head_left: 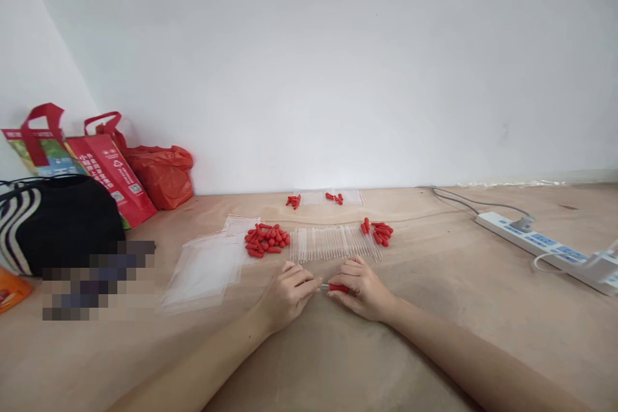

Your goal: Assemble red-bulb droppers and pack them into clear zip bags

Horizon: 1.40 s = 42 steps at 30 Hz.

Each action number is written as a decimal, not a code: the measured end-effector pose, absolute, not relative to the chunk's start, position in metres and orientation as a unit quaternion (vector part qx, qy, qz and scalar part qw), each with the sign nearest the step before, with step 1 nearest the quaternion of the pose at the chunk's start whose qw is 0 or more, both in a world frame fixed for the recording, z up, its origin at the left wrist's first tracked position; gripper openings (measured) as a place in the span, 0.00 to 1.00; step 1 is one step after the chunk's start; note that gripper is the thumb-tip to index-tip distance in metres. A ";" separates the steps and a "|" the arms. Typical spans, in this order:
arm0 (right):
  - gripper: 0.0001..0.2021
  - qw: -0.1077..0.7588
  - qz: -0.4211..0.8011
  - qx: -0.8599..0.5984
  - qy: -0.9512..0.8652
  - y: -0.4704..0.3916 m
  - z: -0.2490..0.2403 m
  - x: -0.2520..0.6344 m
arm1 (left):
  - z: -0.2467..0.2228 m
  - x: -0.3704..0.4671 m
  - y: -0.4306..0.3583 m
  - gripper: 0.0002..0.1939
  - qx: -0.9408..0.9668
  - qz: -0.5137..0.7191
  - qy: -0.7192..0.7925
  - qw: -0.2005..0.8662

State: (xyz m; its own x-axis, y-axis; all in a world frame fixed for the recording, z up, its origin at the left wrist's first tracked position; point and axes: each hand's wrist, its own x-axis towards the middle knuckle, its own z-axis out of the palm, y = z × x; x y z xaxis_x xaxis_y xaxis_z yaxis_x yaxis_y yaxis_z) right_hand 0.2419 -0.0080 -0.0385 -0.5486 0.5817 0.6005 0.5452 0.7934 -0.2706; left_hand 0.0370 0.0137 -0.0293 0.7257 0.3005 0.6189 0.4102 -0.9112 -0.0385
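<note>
Low over the middle of the table my two hands are close together. My right hand (360,286) is closed around a red rubber bulb (338,288). A thin clear dropper tube (324,286) spans the gap from that bulb to the fingertips of my left hand (292,293), which pinch it. Just beyond lies a row of clear dropper tubes (333,243), side by side. A heap of red rubber bulbs (266,240) sits left of the row, and a smaller group of red bulbs (381,232) touches its right end.
Clear zip bags (205,270) lie flat at left. By the wall is another bag with tubes (311,197) and a few red bulbs. A black bag (62,225), a red shopping bag (113,174) and a red plastic bag (161,174) stand left. A power strip (535,244) lies right.
</note>
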 end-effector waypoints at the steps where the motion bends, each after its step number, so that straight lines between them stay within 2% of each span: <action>1: 0.07 0.348 0.026 -0.320 -0.881 -0.008 -0.038 0.241 | -0.029 0.037 0.013 0.11 -0.924 -0.319 -0.191 0.088; 13: 0.04 0.342 0.037 -0.315 -0.885 -0.009 -0.037 0.235 | -0.030 0.041 0.009 0.10 -0.919 -0.333 -0.191 0.088; 19: 0.06 0.328 -0.005 -0.327 -0.886 -0.008 -0.038 0.237 | -0.031 0.041 0.011 0.10 -0.918 -0.333 -0.198 0.081; 29: 0.07 0.356 -0.031 -0.347 -0.867 -0.005 -0.039 0.237 | -0.029 0.041 0.011 0.11 -0.913 -0.334 -0.226 0.070; 36: 0.08 0.336 -0.064 -0.393 -0.853 -0.004 -0.034 0.247 | -0.030 0.038 0.014 0.12 -0.904 -0.332 -0.259 0.067; 39: 0.08 0.356 0.006 -0.414 -0.838 -0.005 -0.033 0.248 | -0.030 0.038 0.013 0.11 -0.903 -0.340 -0.258 0.051; 42: 0.17 0.426 0.173 -0.438 -0.773 -0.005 -0.033 0.249 | -0.028 0.039 0.012 0.10 -0.895 -0.362 -0.260 0.025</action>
